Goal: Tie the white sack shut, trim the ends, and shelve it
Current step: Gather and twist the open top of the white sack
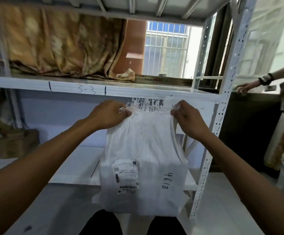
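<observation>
A big white rack stands in front of the person. The white sack hangs in front of its low shelf, between the two hands. The left hand pinches the sack's top left corner with curled fingers. The right hand pinches the top right corner. Loose threads stick up from the top edge. A small label is on the front.
</observation>
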